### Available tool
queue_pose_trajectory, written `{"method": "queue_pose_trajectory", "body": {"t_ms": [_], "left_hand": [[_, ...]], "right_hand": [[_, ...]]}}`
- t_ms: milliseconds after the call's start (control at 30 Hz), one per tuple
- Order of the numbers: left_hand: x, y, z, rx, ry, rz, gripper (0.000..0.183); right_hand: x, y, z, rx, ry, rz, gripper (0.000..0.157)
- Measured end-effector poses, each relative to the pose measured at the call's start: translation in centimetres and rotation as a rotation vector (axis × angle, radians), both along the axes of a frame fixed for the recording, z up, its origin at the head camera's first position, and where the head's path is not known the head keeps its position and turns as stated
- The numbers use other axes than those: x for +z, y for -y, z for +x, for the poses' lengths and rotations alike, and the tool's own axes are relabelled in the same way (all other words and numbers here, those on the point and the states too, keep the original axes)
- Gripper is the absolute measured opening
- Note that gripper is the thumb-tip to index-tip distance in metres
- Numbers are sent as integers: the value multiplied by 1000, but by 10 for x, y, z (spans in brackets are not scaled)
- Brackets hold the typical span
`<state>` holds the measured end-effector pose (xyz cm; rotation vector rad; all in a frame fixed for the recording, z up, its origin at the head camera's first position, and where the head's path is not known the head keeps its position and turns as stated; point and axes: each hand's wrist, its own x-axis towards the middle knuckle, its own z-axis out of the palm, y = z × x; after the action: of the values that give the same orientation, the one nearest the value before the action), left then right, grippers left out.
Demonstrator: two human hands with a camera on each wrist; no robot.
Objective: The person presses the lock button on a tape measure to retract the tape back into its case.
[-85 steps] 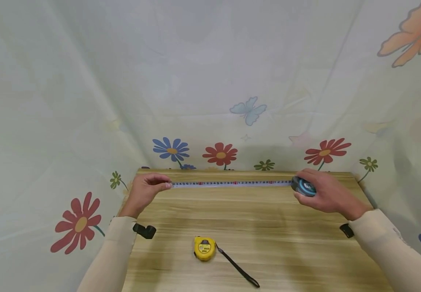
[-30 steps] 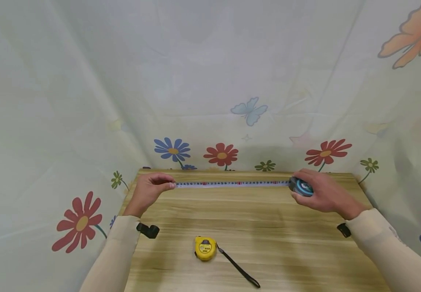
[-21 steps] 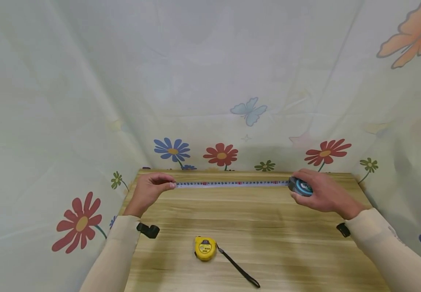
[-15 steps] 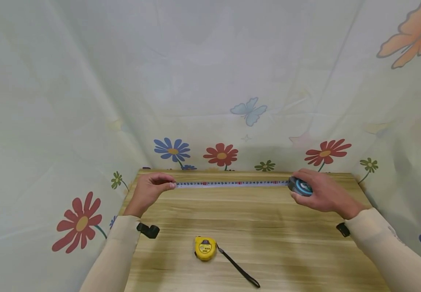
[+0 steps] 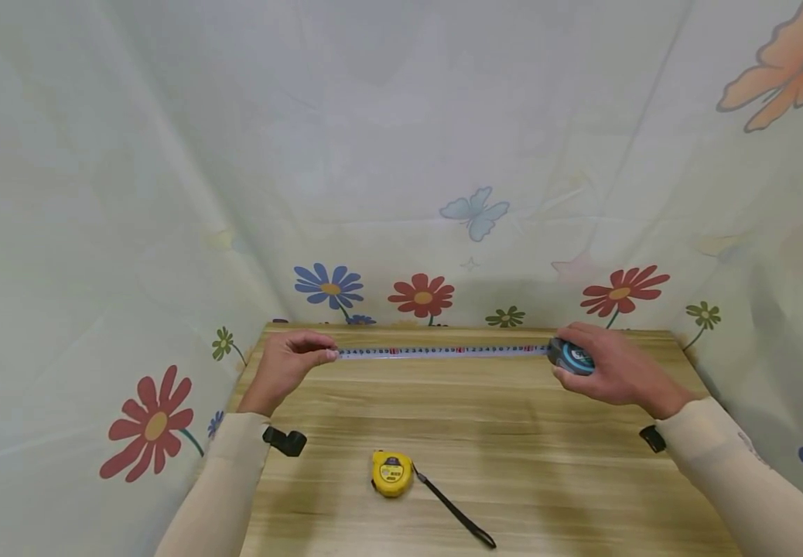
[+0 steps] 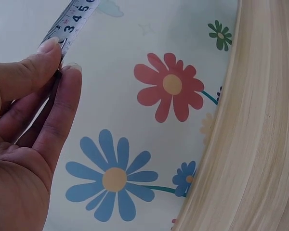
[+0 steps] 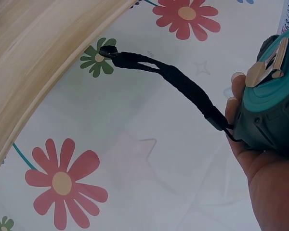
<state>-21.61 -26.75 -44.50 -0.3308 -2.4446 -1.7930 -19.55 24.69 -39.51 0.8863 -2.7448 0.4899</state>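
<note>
Nearest you, the yellow tape measure (image 5: 391, 474) lies on the table (image 5: 513, 441), its black strap (image 5: 455, 510) trailing toward you and rightward. Beyond it, near the table's far edge, your left hand (image 5: 283, 363) pinches the blade (image 5: 436, 352) by its free end while your right hand (image 5: 617, 367) wraps the teal case (image 5: 572, 357), presumably keeping it taut against recoil. The blade's long axis runs left to right, numbers climbing caseward, roughly parallel to the flowered cloth (image 5: 374, 155) behind.
</note>
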Motion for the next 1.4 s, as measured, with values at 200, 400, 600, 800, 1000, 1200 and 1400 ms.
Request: {"method": "queue_pose_trajectory", "body": {"t_ms": [200,400,600,800,1000,1200,1400], "left_hand": [[-1,0,2,9,-1,1,20],[-3,0,0,10,-14,-15,18],[-3,-1,-1,8,-17,-21,21],[-2,-3,-1,9,-9,-25,20],[-2,-5,0,9,-2,-13,25],[0,-5,1,6,-4,3,22],[-2,-7,-1,16,-8,7,21]], "right_hand": [[0,0,0,10,1,-7,35],[1,1,0,4,19,-7,35],[2,2,0,-3,21,-5,35],[3,3,1,-12,31,4,36],[3,3,1,-6,28,4,36],[4,4,0,-12,27,7,36],[5,5,0,-24,46,21,37]]}}
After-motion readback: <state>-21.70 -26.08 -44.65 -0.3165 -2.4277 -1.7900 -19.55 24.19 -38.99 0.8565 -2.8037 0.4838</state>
